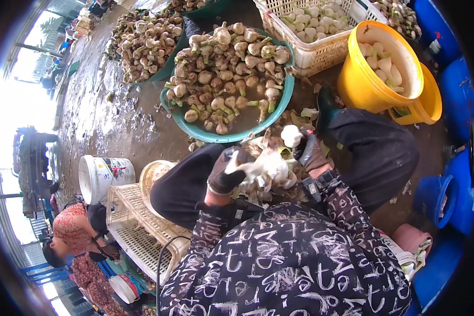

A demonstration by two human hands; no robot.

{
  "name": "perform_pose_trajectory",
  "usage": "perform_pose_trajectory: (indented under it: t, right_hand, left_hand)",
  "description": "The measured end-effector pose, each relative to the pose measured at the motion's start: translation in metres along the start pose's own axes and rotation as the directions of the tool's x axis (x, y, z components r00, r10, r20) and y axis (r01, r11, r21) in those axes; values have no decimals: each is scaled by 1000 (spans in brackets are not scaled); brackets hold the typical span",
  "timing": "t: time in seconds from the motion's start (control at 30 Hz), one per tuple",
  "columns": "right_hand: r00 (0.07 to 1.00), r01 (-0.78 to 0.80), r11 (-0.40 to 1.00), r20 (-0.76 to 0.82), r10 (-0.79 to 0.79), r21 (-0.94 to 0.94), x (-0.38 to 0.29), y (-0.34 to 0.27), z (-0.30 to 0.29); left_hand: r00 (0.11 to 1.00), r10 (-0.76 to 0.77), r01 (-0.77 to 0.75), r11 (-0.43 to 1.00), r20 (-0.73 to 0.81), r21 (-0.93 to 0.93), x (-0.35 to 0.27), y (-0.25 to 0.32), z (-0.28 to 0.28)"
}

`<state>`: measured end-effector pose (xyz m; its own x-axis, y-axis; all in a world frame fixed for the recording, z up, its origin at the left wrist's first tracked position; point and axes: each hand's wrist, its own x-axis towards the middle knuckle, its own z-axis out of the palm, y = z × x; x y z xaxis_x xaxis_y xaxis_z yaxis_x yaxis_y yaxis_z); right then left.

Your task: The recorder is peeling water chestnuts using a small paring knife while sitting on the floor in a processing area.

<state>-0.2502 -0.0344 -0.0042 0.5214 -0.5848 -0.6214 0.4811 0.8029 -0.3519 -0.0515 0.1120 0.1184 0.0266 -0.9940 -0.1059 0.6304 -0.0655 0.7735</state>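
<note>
Both my hands wear dark, stained gloves above the pile of peeled garlic skins (274, 173) between my legs. My right hand (313, 153) grips a white garlic bulb (291, 135) with its outer layers off. A small red spot shows at those fingers; I cannot tell what it is. Pale, blurred peel (241, 166) is pinched in my left hand (224, 173), a little way from the bulb. Just beyond my hands stands a round teal tub (237, 137) with unpeeled garlic bulbs (221, 75) in murky water.
A yellow bucket (349, 85) and a white crate (300, 59), both with peeled garlic, stand at the upper right. More unpeeled garlic (150, 45) lies upper left. White crates (142, 229) and a bucket (106, 177) are at my left, near another person (73, 229). Blue barrels (460, 94) line the right.
</note>
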Motion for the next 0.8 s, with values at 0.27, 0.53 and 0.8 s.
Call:
perform_pose_trajectory:
  t: [0.27,0.53,0.8]
  right_hand:
    - [994,-106,991,49,103,81,-2,-5,17]
    - [944,-10,931,310,-111,365,-13,-72,38]
    - [986,132,946,133,-96,-295,-12,-79,69]
  left_hand:
    - [950,-127,311,431,-284,847,40,-1,17]
    - [783,214,595,17,-585,803,117,-41,-78]
    - [888,223,459,-391,-401,798,194,-61,-174]
